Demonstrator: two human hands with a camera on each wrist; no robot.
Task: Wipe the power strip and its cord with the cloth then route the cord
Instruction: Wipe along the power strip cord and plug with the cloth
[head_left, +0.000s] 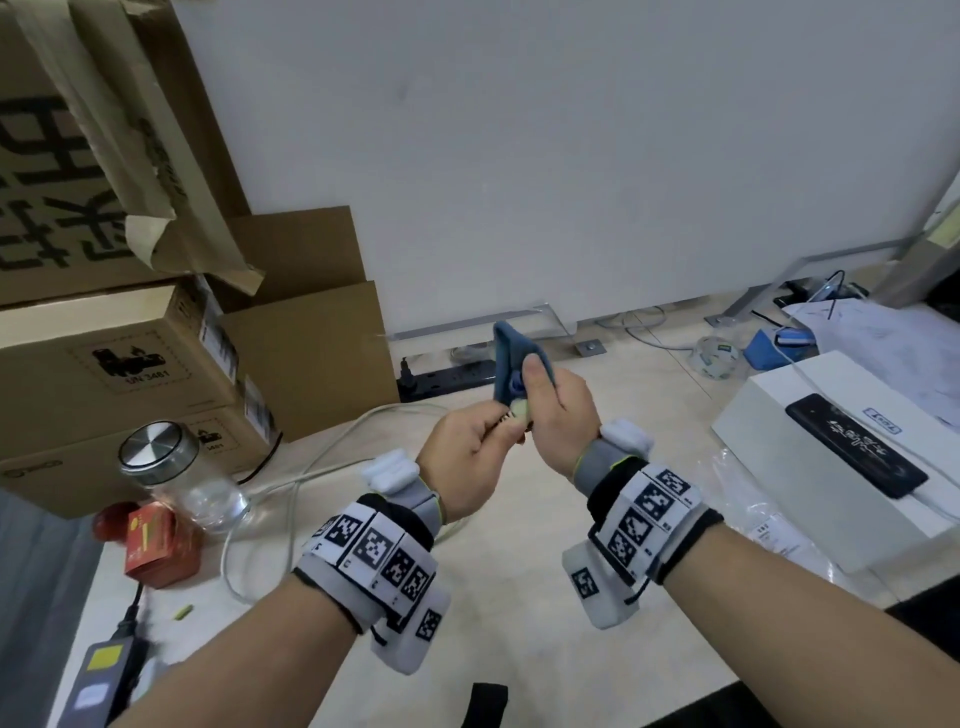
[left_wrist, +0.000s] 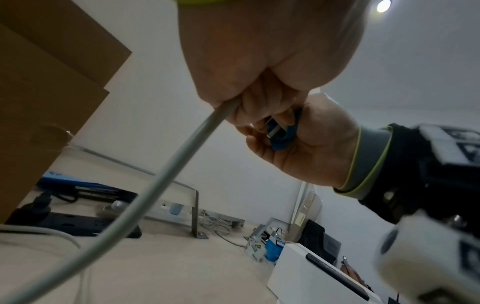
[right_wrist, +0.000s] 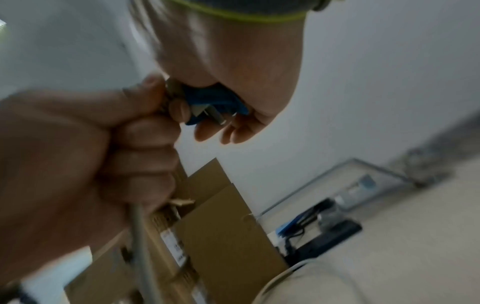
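- The left hand (head_left: 470, 457) is raised above the pale table (head_left: 519, 649), and its fingers (left_wrist: 259, 107) are curled tight around the grey round power cord (left_wrist: 166, 181) just behind the plug.
- The pale plug (head_left: 519, 410) sits between both hands; in the wrist views its flat metal prongs (right_wrist: 207, 113) stick out into the cloth.
- The right hand (head_left: 558, 410) holds the blue soft cloth (head_left: 511, 353) folded around the plug, thumb on the near side, fingers curled under it.
- The top part of the cloth stands up above the right hand.
- From the left hand the cord hangs down to the table and lies there in loose loops (head_left: 291, 499) on the left side.
- A black long power strip (head_left: 452, 374) lies on the far part of the table, near the white wall panel (head_left: 571, 156), with one black plug in its left end. I cannot tell whether the grey cord belongs to this strip.
- On the left stand brown cardboard boxes (head_left: 130, 364), and near them a clear glass jar with a metal lid (head_left: 171, 473) and a small red box (head_left: 156, 545).
- On the right lies a white flat box (head_left: 779, 452) with a black phone (head_left: 852, 447) on top.
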